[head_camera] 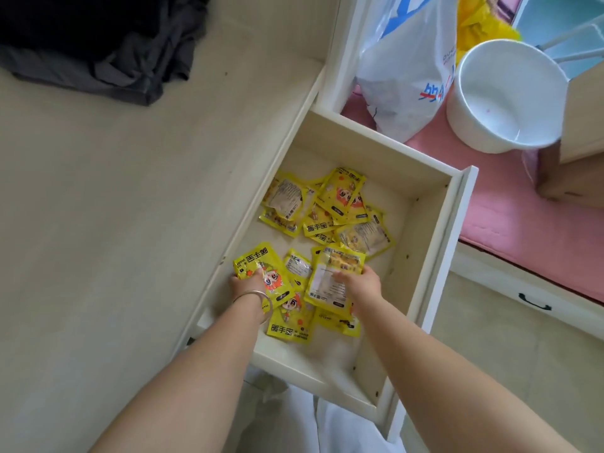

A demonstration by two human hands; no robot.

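i record, from the left: a heap of dark clothing (98, 44) lies on the pale surface (114, 207) at the far left corner, well apart from the work. the drawer (434, 256) stands open beside that surface, its floor strewn with yellow hand-warmer packets.

the left hand (246, 282), with a bangle (261, 300) at the wrist, is at the drawer's near left side. its thumb lies on top of the cartoon-face packet (261, 269) and its fingers curl at the packet's left edge, so the hand grips it. this packet lies printed side up, close to the drawer's left wall, overlapping other packets.

just to the right, the right hand (362, 281) grips the label-side packet (333, 279). the thumb presses on the white label and the fingers are tucked beneath the right edge, hidden from me. this packet sits on top of the others, in the middle of the drawer's near half.

a loose pile of packets (327, 210) lies toward the rear, apart from both hands.

beyond the drawer, to the right, a white plastic bag (411, 76) and a white basin (503, 96) rest on a pink mat (510, 204).
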